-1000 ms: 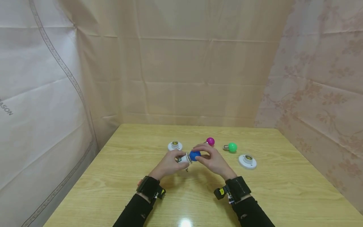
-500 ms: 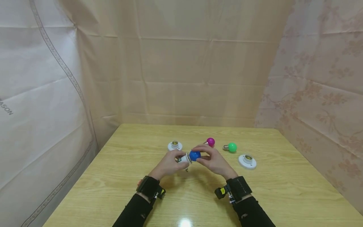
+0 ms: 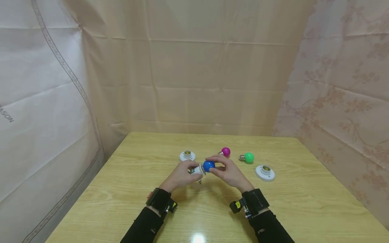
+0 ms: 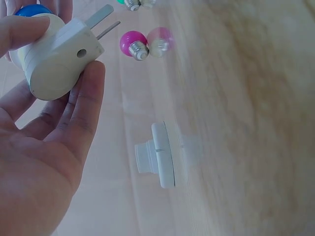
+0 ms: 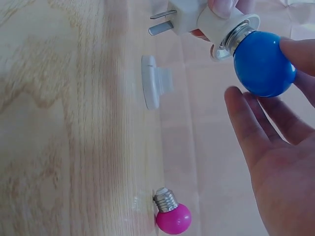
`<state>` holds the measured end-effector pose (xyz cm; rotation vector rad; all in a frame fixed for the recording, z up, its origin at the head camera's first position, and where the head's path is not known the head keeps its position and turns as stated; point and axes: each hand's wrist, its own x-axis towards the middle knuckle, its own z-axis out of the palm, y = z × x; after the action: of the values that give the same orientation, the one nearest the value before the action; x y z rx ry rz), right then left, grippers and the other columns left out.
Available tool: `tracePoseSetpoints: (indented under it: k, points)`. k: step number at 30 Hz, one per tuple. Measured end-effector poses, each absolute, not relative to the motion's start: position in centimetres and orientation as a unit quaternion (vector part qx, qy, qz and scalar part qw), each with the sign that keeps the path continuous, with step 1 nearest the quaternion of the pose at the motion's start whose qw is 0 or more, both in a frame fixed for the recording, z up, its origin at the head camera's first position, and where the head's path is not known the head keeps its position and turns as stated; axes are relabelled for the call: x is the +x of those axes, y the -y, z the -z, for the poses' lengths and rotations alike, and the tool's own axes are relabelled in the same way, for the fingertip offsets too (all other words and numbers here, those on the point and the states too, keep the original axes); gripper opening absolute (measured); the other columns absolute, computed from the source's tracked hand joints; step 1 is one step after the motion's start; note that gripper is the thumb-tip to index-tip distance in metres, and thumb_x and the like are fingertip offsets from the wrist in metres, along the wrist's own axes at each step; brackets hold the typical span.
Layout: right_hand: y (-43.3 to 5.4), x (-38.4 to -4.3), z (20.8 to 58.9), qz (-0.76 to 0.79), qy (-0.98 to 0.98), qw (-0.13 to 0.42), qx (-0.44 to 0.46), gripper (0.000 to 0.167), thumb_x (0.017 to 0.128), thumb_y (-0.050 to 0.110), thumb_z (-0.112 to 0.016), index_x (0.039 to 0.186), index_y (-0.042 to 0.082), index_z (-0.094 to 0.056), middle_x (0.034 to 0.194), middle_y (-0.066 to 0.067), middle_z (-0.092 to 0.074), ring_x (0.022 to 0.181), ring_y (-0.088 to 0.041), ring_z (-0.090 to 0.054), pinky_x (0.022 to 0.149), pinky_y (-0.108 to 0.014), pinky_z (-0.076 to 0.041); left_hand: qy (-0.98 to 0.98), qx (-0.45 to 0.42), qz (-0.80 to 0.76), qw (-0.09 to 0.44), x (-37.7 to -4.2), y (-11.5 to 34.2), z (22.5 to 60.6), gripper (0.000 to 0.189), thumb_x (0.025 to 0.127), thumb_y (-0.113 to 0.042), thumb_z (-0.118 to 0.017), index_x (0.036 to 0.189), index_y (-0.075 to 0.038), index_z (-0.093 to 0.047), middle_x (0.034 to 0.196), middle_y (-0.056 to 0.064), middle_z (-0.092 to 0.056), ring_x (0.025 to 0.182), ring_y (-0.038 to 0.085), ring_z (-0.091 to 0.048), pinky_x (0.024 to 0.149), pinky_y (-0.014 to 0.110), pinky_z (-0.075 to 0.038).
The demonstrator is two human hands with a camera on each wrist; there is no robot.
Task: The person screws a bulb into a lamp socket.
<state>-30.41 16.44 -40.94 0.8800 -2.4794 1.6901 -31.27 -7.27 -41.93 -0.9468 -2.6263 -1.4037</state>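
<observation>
Above the table, my left hand (image 3: 181,173) grips a white plug-in bulb socket (image 4: 56,61), whose two metal prongs stick out past the fingers in the left wrist view. My right hand (image 3: 228,171) pinches a blue light bulb (image 5: 263,64) by its round glass between thumb and fingers. The bulb's metal screw base sits partly inside the socket's mouth, with some thread showing in the right wrist view. Both items are tilted, the bulb pointing right. Just behind the right hand's fingers lies a magenta bulb (image 3: 226,152).
On the wooden table (image 3: 121,202) a green bulb (image 3: 249,157) lies right of the magenta one. One round white lamp holder (image 3: 187,155) stands behind my left hand, another white lamp holder (image 3: 265,173) to the right. Cloth sheets (image 3: 194,84) hang around the table.
Both hands stay in nearly the same place. The right hand's fingers and thumb shift slightly on the blue bulb, while the left hand keeps the socket still.
</observation>
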Motion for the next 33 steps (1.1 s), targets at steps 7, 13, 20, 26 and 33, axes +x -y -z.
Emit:
tracePoseSetpoints:
  k: [7,13,20,26,33]
  points:
    - [-16.46,-30.05,41.3,-0.542,0.79,0.006,0.287,0.041,0.097,0.008,-0.069,0.137,0.002,-0.061,0.141,-0.017,-0.051,0.129,-0.039,-0.053,0.1,-0.033,-0.05,0.842,-0.298,0.449,0.0,-30.99,7.37,42.39,0.028,0.089,-0.022,-0.075,0.114,-0.011,-0.073,0.1,-0.004,-0.068,0.093,0.015,-0.06,0.078,0.034,-0.052]
    - [-16.67,-30.01,41.62,-0.539,0.782,0.007,0.315,0.042,0.098,0.005,-0.066,0.139,0.0,-0.058,0.141,-0.02,-0.051,0.128,-0.04,-0.053,0.101,-0.034,-0.049,0.84,-0.294,0.455,-0.002,-30.76,7.43,42.53,0.032,0.088,-0.023,-0.075,0.117,-0.01,-0.073,0.102,-0.003,-0.067,0.094,0.016,-0.059,0.078,0.034,-0.052]
    - [-16.65,-29.81,41.43,-0.54,0.782,0.005,0.311,0.042,0.099,0.008,-0.066,0.14,0.003,-0.058,0.14,-0.019,-0.053,0.128,-0.043,-0.053,0.1,-0.035,-0.05,0.838,-0.301,0.455,0.0,-30.84,7.4,42.54,0.027,0.089,-0.023,-0.074,0.113,-0.012,-0.074,0.099,-0.005,-0.067,0.093,0.015,-0.059,0.079,0.034,-0.051]
    - [-16.63,-29.79,41.02,-0.538,0.788,0.008,0.299,0.041,0.098,0.009,-0.066,0.138,0.003,-0.06,0.138,-0.019,-0.054,0.126,-0.042,-0.054,0.1,-0.035,-0.05,0.839,-0.305,0.45,0.003,-30.97,7.3,42.16,0.024,0.09,-0.024,-0.073,0.111,-0.013,-0.074,0.096,-0.007,-0.067,0.091,0.014,-0.059,0.078,0.033,-0.051]
    - [-16.65,-30.26,40.84,-0.542,0.787,0.003,0.294,0.04,0.099,0.01,-0.066,0.139,0.004,-0.059,0.139,-0.019,-0.054,0.127,-0.043,-0.053,0.1,-0.033,-0.05,0.837,-0.313,0.449,0.019,-31.21,7.23,41.73,0.023,0.089,-0.021,-0.073,0.11,-0.011,-0.075,0.095,-0.005,-0.068,0.09,0.014,-0.059,0.077,0.032,-0.051]
